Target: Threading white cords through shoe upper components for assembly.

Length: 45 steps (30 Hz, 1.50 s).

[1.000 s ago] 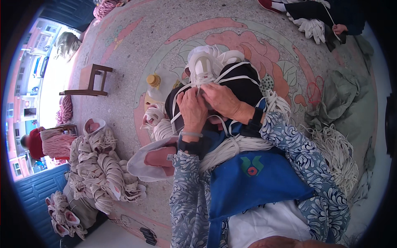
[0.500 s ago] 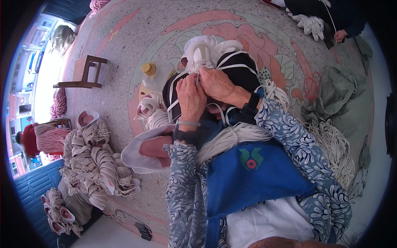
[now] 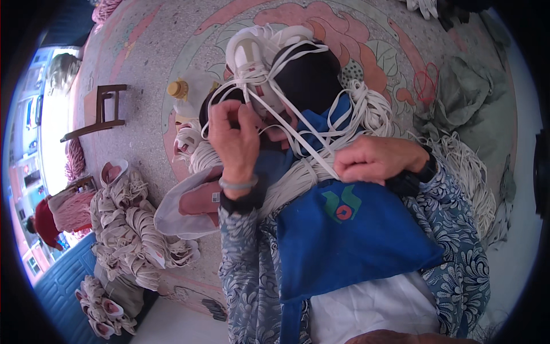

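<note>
White shoe uppers with pink lining are bunched between my dark-clad knees, strung with white shoelaces. My left hand is closed just below the near upper's eyelets, a lace end pinched at its fingertips. Down by the blue apron, my right hand makes a fist around a shoelace that runs straight from the upper. A hank of white laces lies across my lap. Beside my left wrist rests a loose upper, its pink lining facing up.
A clear jug with a yellow cap stands beyond my left knee. Farther left are a small wooden stool and a heap of bundled uppers. More laces and grey-green cloth lie to the right.
My hands have parted from the upper's eyelets. The right one has drawn a lace down and right toward my lap; the left has shifted left and slightly down.
</note>
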Each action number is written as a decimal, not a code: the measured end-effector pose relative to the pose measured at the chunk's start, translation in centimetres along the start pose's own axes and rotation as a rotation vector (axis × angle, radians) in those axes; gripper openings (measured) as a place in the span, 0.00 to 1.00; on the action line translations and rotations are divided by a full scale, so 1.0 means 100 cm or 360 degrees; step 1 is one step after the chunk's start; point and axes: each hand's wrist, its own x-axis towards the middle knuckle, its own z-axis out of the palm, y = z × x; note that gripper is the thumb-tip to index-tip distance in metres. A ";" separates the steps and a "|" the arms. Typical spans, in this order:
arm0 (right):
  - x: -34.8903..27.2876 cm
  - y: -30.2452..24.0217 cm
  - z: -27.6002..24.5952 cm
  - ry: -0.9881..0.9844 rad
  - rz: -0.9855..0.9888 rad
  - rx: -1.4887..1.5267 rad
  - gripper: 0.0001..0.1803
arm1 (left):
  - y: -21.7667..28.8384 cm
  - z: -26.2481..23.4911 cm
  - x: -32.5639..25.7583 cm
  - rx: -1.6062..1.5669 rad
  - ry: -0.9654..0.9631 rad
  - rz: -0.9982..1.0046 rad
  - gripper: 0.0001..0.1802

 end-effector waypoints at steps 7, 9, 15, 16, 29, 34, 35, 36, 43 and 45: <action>0.034 -0.020 0.043 -0.0444 -0.1108 -0.0136 0.07 | 0.048 0.012 0.018 -0.1671 -0.0831 -0.1987 0.23; 0.044 -0.011 0.047 -0.0431 -0.0934 -0.0090 0.08 | 0.026 0.019 0.010 -0.1893 -0.0897 -0.1854 0.23; 0.009 0.005 -0.009 0.0498 -0.0296 0.0253 0.15 | 0.078 -0.027 0.012 -0.1249 -0.1580 -0.1045 0.17; 0.017 0.010 -0.016 0.0528 -0.0200 0.0514 0.16 | 0.089 -0.037 0.016 -0.1197 -0.1741 -0.0928 0.18; 0.003 0.005 -0.024 0.0348 -0.0381 0.0612 0.17 | 0.067 -0.033 -0.030 -0.1556 -0.1814 -0.1022 0.20; 0.015 -0.002 -0.012 0.0173 -0.0159 0.0132 0.18 | 0.005 0.011 -0.060 -0.2165 -0.0741 -0.2069 0.15; 0.029 0.000 -0.008 0.0371 -0.0178 0.0018 0.17 | 0.013 0.016 -0.052 -0.2100 -0.0675 -0.2160 0.15; 0.043 0.005 -0.005 0.0569 -0.0195 -0.0096 0.16 | 0.012 0.019 -0.051 -0.2093 -0.0681 -0.2155 0.15; 0.102 0.029 -0.013 0.1280 -0.0288 -0.0869 0.14 | -0.006 0.036 -0.064 -0.2840 -0.0286 -0.2233 0.09; 0.112 0.037 -0.017 0.1303 -0.0246 -0.1035 0.12 | 0.006 0.039 -0.058 -0.2779 -0.0286 -0.2193 0.09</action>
